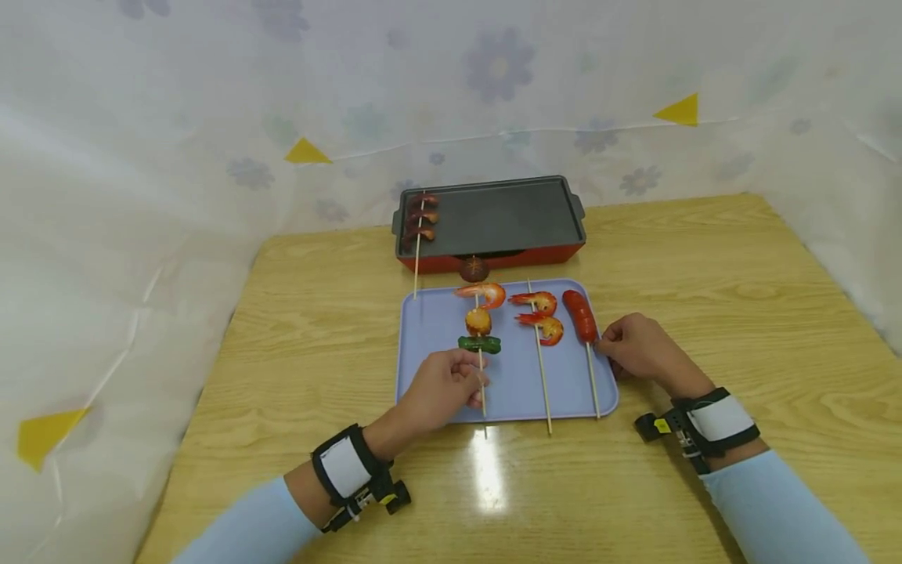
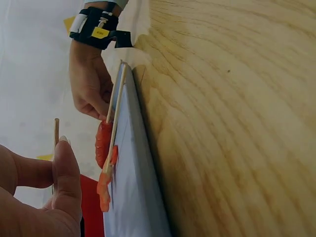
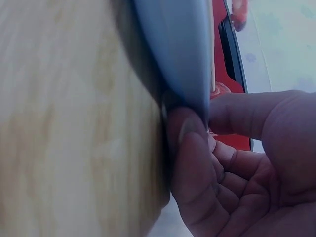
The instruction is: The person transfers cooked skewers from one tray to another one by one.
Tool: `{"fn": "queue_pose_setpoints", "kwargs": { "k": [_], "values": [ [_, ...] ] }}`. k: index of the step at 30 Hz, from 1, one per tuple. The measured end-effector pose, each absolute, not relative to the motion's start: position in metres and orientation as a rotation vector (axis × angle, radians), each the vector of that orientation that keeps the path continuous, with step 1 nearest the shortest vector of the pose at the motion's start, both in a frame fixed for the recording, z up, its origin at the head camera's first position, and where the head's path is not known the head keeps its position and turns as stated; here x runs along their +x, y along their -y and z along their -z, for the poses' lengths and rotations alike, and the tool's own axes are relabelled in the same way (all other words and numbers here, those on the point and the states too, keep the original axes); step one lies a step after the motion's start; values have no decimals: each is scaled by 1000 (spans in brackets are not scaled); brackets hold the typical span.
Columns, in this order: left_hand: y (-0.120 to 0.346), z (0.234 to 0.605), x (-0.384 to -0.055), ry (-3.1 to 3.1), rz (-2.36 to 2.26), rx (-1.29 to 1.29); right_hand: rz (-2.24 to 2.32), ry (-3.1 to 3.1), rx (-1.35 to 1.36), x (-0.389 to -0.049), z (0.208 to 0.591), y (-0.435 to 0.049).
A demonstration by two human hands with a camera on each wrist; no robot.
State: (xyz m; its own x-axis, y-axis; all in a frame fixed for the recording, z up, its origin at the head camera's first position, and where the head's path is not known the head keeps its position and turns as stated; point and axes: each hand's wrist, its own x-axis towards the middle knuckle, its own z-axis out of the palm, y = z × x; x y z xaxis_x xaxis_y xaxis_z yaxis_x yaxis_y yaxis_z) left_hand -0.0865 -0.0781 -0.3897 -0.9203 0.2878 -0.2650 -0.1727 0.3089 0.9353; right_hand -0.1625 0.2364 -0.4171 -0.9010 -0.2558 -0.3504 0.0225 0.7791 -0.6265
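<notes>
My left hand (image 1: 444, 384) pinches the stick of a mixed skewer (image 1: 478, 321) between thumb and fingers. Along that stick sit a dark mushroom, a shrimp, a round yellow-orange piece and a green piece. In the left wrist view the bare stick (image 2: 56, 129) stands up past the thumb. Beneath lies a light purple tray (image 1: 507, 392), whose right rim my right hand (image 1: 637, 352) grips; in the right wrist view thumb and finger pinch the tray's edge (image 3: 185, 64). On the tray rest a shrimp skewer (image 1: 539, 317) and a sausage skewer (image 1: 580, 316).
Behind the tray stands a red grill (image 1: 557, 254) with a dark flat plate (image 1: 503, 215). A brownish skewer (image 1: 421, 218) lies on its left end, stick reaching to the tray's rim. Flowered sheeting (image 1: 500, 66) surrounds the wooden table (image 1: 310, 313).
</notes>
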Motion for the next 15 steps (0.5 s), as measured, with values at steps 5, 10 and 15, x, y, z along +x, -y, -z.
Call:
{"fn": "queue_pose_setpoints", "kwargs": {
  "k": [5,10,15],
  "values": [
    [78,400,-81,-2176,-1659,91,897,-2543,-163,-163,417,-237],
    [76,414,-78,-2147,-1696,49,905,-2535,-154,-163,418,-237],
    [73,422,-78,-2117,-1730,15,921,-2531,-151,-163,419,-236]
  ]
}}
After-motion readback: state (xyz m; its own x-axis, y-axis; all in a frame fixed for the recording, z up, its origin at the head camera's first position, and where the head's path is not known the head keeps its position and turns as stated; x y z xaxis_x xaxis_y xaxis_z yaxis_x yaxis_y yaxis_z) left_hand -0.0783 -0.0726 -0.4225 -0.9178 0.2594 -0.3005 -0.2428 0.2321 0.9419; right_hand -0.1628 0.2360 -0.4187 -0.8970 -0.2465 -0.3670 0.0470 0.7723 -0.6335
